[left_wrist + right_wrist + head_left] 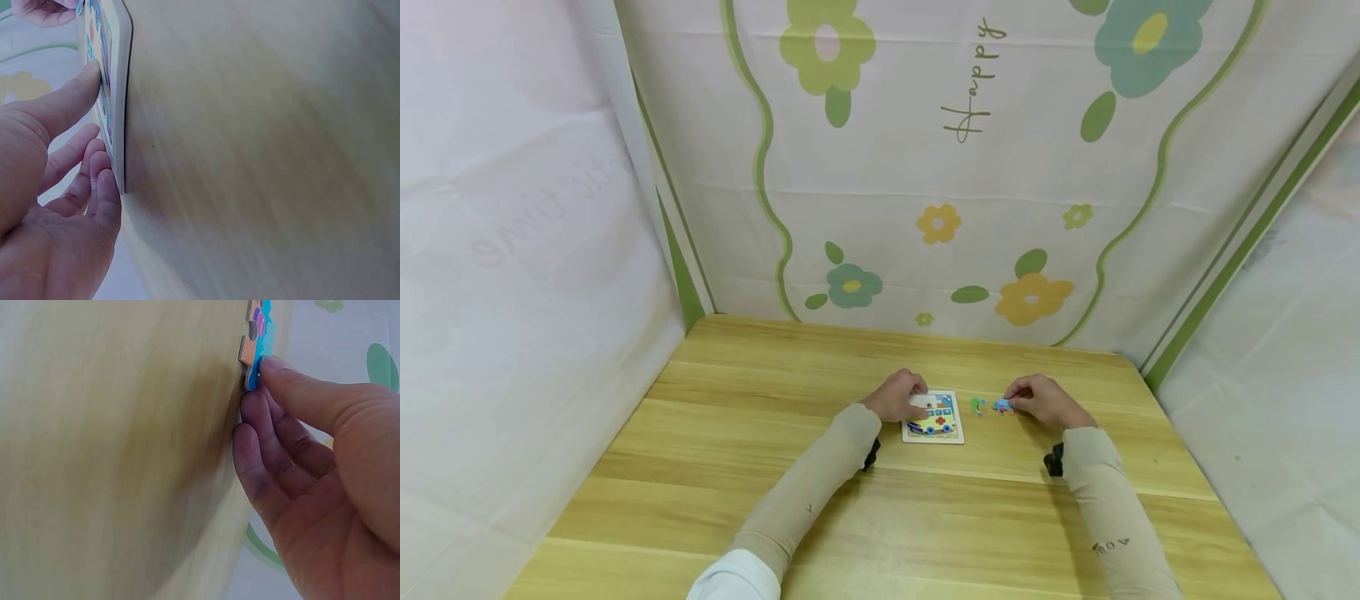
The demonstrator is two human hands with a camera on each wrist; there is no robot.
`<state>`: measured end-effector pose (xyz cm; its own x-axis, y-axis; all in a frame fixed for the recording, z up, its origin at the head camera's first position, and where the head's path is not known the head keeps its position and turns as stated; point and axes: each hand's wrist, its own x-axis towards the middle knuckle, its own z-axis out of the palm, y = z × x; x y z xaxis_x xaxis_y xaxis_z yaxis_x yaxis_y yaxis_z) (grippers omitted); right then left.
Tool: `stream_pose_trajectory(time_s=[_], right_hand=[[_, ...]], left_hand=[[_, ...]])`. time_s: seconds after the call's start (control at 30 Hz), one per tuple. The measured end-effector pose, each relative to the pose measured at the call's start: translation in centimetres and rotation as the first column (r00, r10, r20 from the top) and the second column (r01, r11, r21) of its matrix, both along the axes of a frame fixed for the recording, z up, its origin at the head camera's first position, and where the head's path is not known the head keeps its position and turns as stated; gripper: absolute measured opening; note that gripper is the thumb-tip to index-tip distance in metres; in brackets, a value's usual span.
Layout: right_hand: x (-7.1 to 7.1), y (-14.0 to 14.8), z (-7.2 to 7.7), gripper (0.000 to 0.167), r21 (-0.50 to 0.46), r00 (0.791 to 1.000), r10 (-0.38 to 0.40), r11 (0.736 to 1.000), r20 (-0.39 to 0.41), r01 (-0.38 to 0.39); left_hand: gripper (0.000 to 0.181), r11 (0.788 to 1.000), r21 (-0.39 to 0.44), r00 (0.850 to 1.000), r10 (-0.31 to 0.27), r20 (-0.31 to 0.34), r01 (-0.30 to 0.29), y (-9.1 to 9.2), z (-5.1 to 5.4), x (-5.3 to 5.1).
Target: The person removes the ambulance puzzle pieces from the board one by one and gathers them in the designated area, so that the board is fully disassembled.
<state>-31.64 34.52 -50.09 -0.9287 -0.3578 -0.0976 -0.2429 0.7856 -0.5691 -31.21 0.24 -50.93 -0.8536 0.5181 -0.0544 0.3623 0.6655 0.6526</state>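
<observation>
A small jigsaw puzzle board (961, 427) with a white border lies flat on the table, showing a yellow ambulance with a red cross and blue wheels. My left hand (895, 397) grips its left side; in the left wrist view the thumb presses the picture and the other fingers bend against the board's edge (119, 94). To the right of the board, my right hand (1043, 400) pinches the end of a blue puzzle piece (1002, 405). The right wrist view shows orange and purple on that piece (249, 351) too. Between board and right hand lies a green puzzle piece (977, 405).
Everything lies on a light wooden table (760, 400). A white cloth backdrop (880, 167) printed with flowers rises behind the table's far edge, and pale cloth walls (535, 250) stand at both sides.
</observation>
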Motion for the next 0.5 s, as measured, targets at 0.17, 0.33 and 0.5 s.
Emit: stream_pose_trajectory(time_s=[0.17, 0.33, 0.5], right_hand=[[-0.3, 0.0, 0.2, 0.011, 0.03, 1.0, 0.001, 1.0, 0.011, -0.001], [-0.4, -0.4, 0.9, 0.011, 0.05, 1.0, 0.016, 0.999, 0.006, -0.017], [-0.3, -2.0, 1.7, 0.014, 0.061, 0.999, 0.047, 0.997, 0.025, -0.048]], left_hand=[[0.043, 1.0, 0.014, 1.0, -0.007, -0.004, 0.007, -0.1, 0.2, 0.1], [0.044, 1.0, 0.027, 1.0, -0.012, 0.009, 0.012, -0.1, 0.3, 0.2], [0.043, 1.0, 0.007, 1.0, -0.016, -0.01, 0.016, -0.2, 0.1, 0.1]])
